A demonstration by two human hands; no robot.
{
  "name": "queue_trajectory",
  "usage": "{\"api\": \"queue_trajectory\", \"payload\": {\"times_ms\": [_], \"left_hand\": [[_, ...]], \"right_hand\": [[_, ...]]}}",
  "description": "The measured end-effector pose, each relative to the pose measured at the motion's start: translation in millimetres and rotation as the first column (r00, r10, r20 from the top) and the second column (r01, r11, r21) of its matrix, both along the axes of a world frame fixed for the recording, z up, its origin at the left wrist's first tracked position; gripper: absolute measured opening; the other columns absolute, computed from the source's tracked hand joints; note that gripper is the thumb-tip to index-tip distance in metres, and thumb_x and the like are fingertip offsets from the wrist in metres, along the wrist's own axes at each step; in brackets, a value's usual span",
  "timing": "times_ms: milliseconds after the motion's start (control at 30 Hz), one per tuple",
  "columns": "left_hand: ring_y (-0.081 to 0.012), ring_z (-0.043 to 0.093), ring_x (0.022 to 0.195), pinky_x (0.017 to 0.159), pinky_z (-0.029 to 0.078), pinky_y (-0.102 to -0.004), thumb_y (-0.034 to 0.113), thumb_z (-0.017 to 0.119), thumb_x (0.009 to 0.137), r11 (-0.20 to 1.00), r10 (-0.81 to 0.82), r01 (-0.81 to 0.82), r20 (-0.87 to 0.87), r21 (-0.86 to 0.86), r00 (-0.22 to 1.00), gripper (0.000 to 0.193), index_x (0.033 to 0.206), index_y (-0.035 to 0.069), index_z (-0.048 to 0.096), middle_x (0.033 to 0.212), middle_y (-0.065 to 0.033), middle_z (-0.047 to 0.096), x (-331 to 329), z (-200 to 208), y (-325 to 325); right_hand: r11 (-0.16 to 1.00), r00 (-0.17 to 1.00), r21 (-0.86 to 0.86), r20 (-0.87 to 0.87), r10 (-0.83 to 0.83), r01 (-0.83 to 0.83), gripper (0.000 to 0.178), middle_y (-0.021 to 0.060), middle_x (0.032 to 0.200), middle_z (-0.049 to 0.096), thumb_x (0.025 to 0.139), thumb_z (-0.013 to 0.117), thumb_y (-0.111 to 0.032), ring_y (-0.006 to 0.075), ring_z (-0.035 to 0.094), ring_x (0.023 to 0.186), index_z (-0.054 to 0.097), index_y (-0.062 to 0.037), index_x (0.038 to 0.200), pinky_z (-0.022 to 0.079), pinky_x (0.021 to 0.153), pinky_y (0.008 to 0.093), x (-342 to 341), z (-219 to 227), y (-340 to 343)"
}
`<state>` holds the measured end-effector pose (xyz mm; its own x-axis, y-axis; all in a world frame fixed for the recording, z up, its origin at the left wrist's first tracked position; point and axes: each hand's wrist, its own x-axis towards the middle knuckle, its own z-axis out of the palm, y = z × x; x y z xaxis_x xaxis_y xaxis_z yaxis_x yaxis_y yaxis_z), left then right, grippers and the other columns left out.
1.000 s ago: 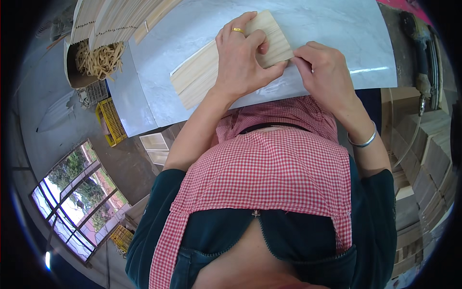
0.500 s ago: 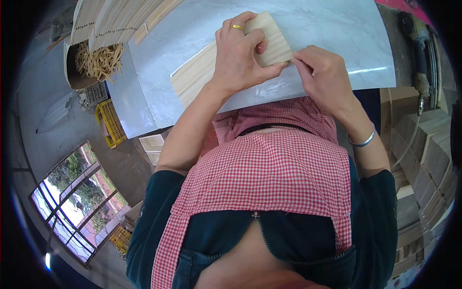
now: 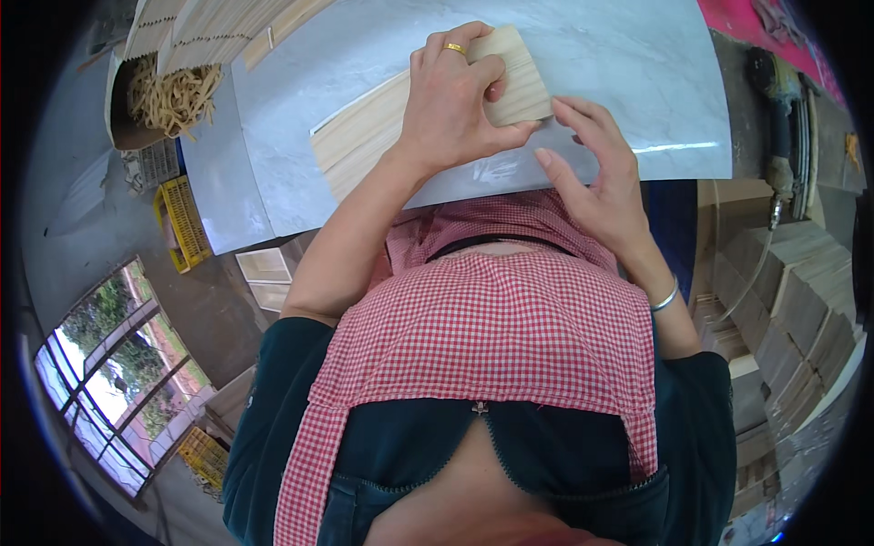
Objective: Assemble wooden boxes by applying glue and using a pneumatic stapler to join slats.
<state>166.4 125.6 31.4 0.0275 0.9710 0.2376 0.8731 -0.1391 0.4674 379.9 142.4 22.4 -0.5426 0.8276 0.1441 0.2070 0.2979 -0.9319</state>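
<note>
A pale wooden board (image 3: 360, 150) with visible grain lies slantwise on the marble-patterned tabletop (image 3: 637, 91). My left hand (image 3: 451, 105), with a gold ring on one finger, grips it across its width. The thumb presses at the near edge, and the fingers curl over toward the far edge. Just off the board's right end is my right hand (image 3: 601, 177), its thumb and fingers spread with nothing visible between them. Part of the board is hidden beneath my left hand.
At the far left stand bundled thin wooden slats (image 3: 205, 36) beside a box of curled tan strips (image 3: 173, 100). A yellow crate (image 3: 185, 223) sits below the table's left edge. On the right are a hosed tool (image 3: 778, 127) and stacked wooden pieces (image 3: 783, 291).
My right hand has come away from the board's right corner, opening from a pinch to spread fingers and drawing slightly nearer me. My left hand keeps its grip on the board.
</note>
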Motion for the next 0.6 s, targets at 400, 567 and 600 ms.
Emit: {"api": "queue_trajectory", "payload": {"times_ms": [400,567,600], "left_hand": [[-0.0323,0.046,0.116,0.099,0.037,-0.0445,0.032,0.084,0.061,0.994,0.005,-0.014,-0.082,-0.106,0.997,0.045,0.092,0.008,0.061,0.135,-0.0196,0.05,2,21,-4],[-0.0364,0.045,0.116,0.098,0.035,-0.0473,0.039,0.077,0.068,0.99,-0.033,0.029,-0.026,-0.136,0.999,0.046,0.097,0.004,0.067,0.132,-0.0246,0.049,-3,11,-5],[-0.0368,0.045,0.116,0.099,0.034,-0.0475,0.04,0.076,0.068,0.994,-0.035,0.034,0.0,-0.104,0.999,0.043,0.091,0.004,0.068,0.13,-0.0249,0.051,-4,8,-6]], "right_hand": [[0.699,0.596,0.679,0.471,-0.65,0.226,0.046,0.0197,0.118,0.062,0.085,0.074,-0.024,0.035,0.06,0.109,0.063,-0.0014,0.124,0.048,0.096,0.0402,162,-5,132],[0.738,0.216,0.673,0.713,-0.667,0.06,0.053,0.0243,0.114,0.063,0.085,0.073,-0.035,0.0373,0.063,0.102,0.062,0.0044,0.119,0.051,0.09,0.0415,214,-31,185],[0.751,0.214,0.658,0.726,-0.653,0.059,0.053,0.0248,0.113,0.064,0.085,0.072,-0.035,0.0363,0.064,0.1,0.062,0.0056,0.117,0.052,0.089,0.0412,220,-36,193]]}}
